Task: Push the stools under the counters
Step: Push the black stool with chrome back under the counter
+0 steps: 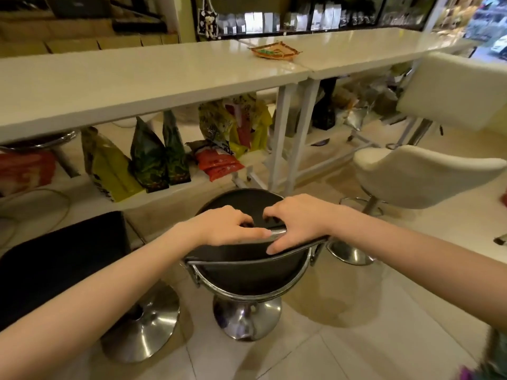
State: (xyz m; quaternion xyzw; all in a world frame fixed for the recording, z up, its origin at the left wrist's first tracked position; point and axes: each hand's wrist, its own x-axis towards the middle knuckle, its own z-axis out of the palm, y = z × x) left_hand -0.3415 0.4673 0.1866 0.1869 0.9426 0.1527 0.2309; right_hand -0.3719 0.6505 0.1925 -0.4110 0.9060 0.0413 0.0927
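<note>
Both hands closed over the top rail of a black stool's curved backrest, the left hand and right hand side by side, each grip wrapped on the chrome-edged rim. The stool stood on the pale tiled floor just short of the long white surface, its round chrome base clear of the white legs where two surfaces met. Beneath, a low shelf crowded with glossy bags filled the space ahead. A second black stool, square-seated, stood close on the left; two cream padded stools stood to the right, leaving open floor between. A patterned tray lay on the surface.
</note>
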